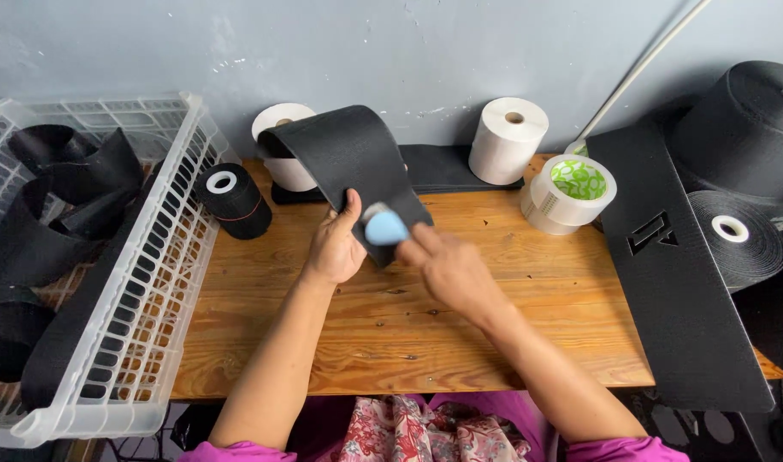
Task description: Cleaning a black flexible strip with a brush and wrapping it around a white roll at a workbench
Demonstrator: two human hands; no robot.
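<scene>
A black strap [348, 158] arches above the counter [408, 325], its near end pinched in the left hand [336, 248]. The right hand [447, 269] grips blue chalk [385, 228] against that end. Behind stand white rolls [508, 139], tape [571, 192] and a black spool [234, 199]; a basket [152, 282] sits left.

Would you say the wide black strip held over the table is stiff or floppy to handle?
Probably floppy: the black strip arches and droops from the left hand. It likely weighs little, pinched at one edge. Its woven surface probably grips rather than slips.
</scene>
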